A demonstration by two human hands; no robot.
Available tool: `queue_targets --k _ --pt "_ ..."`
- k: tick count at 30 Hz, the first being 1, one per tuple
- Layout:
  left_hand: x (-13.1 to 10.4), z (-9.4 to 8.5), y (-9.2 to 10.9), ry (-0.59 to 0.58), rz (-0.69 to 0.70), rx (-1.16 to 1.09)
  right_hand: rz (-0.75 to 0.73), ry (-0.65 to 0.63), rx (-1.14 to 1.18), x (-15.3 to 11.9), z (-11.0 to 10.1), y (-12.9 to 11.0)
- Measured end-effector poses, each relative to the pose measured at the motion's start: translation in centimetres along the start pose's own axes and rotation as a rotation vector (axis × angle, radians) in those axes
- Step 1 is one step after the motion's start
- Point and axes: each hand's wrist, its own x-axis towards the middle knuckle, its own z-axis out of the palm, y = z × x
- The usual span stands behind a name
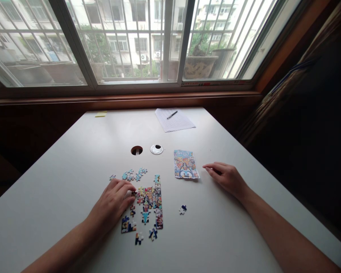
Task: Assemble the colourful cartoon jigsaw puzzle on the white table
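Observation:
A partly joined jigsaw puzzle with many small colourful figures lies on the white table. At its left edge my left hand has thumb and forefinger closed about a dark puzzle piece. A joined corner section lies near that wrist, with loose pieces below and above the puzzle. One white and dark blue piece lies apart on the right. My right hand rests on the table, fingers loosely stretched, holding nothing. Just left of its fingertips is the picture sheet.
The white table has a round hole, with a metal ring cover beside it. Printed papers bearing a pen lie at the back. A yellow note is at the far left edge, below the barred window.

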Motion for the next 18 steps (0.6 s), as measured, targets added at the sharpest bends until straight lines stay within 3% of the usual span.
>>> queue_targets --k 18 --pt "0.15 -0.03 -0.05 -0.014 0.011 0.007 0.008 0.005 -0.004 0.07 -0.09 -0.31"
